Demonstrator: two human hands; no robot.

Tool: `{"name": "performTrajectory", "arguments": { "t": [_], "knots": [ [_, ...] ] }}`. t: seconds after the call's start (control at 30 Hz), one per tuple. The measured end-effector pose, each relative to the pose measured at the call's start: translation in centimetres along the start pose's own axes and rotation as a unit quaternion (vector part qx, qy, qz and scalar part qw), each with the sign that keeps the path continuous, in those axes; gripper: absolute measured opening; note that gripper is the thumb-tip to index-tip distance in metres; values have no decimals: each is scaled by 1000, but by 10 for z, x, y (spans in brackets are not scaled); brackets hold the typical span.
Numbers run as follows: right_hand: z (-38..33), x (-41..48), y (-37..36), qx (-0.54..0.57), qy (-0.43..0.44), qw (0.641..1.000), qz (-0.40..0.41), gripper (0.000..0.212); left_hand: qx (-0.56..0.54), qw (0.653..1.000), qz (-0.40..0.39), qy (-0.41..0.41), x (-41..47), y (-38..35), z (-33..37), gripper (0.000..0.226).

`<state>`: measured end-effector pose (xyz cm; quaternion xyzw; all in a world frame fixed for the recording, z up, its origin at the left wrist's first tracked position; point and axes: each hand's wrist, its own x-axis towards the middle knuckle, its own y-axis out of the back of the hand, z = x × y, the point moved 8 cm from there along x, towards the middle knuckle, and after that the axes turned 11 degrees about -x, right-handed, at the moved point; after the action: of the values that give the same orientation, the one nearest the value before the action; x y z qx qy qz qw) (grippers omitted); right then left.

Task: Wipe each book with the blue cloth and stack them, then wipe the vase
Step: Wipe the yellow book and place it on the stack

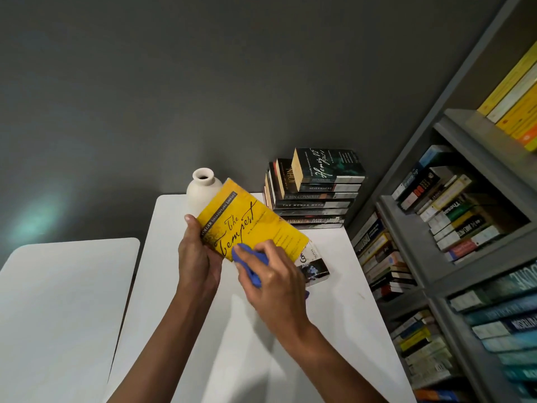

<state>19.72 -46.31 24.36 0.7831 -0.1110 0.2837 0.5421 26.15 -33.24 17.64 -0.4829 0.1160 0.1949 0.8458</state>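
A left hand grips a yellow book above a white table; the right hand presses a bunched blue cloth to its cover. Vase and stack line the far edge.

white table, a second white table just beside it on the left, narrow gap between. dark grey wall behind. grey bookshelf on the right, packed with stacked paperbacks; yellow spines on the top shelf.
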Motion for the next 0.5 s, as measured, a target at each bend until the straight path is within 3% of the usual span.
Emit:
{"name": "performTrajectory", "arguments": {
  "t": [0.07, 0.23, 0.37, 0.5],
  "knots": [
    [9, -11, -1, 15, 4, 1000, -8, 26, -15, 1000, 4, -7, 2, 4, 6, 57],
    [51, -26, 5, 107, -159, 981, 14, 26, -53, 999, 9, -4, -1, 11, 5, 58],
    [60, -30, -6, 250, -296, 922, -9, 46, -71, 997, -8, -3, -4, 2, 1, 60],
    [79, -24, -20, 344, -320, 882, -39, 45, -44, 998, -40, 6, -7, 1, -2, 56]
  ]
}}
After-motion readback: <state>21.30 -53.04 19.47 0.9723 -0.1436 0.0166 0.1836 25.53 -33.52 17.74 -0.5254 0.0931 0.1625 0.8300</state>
